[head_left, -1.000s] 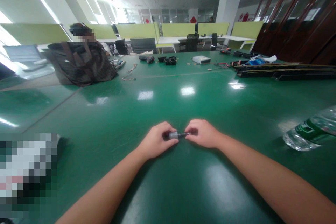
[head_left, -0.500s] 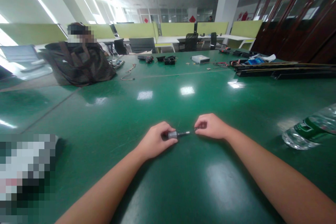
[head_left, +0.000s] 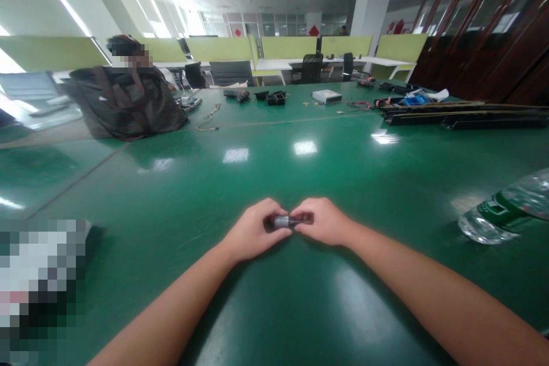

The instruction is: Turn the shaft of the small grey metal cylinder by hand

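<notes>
My left hand (head_left: 258,226) is closed round a small grey cylinder (head_left: 282,221) with a thin dark shaft, held level just over the green table (head_left: 240,309). On the shaft side my right hand (head_left: 321,222) pinches a small dark piece (head_left: 302,218), mostly covered by the fingers. That piece sits at the shaft, right up against the cylinder's end; whether it surrounds the shaft I cannot tell. Fingertips of both hands nearly meet.
A clear bottle with a green label (head_left: 501,211) lies at the right. At the far left stands a dark bag (head_left: 141,103), with a person behind it. Across the back are a power drill (head_left: 237,95), a white box (head_left: 326,96) and black bars (head_left: 472,115). A blurred-out object (head_left: 38,274) lies near left.
My right hand has moved left with the small dark piece, from a gap off the shaft's light tip to the shaft itself. The left hand keeps its hold on the cylinder.
</notes>
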{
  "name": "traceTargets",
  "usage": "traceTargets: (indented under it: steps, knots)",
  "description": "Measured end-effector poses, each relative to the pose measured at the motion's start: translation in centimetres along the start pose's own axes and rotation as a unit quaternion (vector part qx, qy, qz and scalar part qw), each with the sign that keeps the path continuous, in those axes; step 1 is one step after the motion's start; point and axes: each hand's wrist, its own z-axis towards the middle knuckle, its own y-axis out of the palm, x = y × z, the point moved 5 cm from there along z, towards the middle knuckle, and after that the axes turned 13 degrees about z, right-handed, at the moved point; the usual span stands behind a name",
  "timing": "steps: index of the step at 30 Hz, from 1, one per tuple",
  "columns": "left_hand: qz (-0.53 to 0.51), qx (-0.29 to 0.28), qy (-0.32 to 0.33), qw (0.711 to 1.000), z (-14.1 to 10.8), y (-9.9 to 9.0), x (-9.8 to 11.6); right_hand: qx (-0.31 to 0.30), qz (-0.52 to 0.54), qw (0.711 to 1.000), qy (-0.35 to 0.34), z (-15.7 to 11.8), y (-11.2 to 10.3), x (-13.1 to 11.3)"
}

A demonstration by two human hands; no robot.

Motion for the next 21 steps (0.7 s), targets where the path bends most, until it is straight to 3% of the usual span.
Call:
traceTargets:
  steps: [5,9,21]
  knots:
    - [-0.023,-0.015,-0.044,0.999,-0.06,0.18,-0.4,0.019,-0.013,1.0,-0.004,0.0,-0.43,0.11]
    - [-0.007,0.0,-0.031,0.999,0.03,0.15,-0.34,0.006,-0.035,0.999,-0.041,0.11,-0.33,-0.28]
    - [0.013,0.007,-0.033,0.999,0.06,0.22,-0.28,-0.01,-0.055,0.997,-0.052,0.15,-0.17,-0.35]
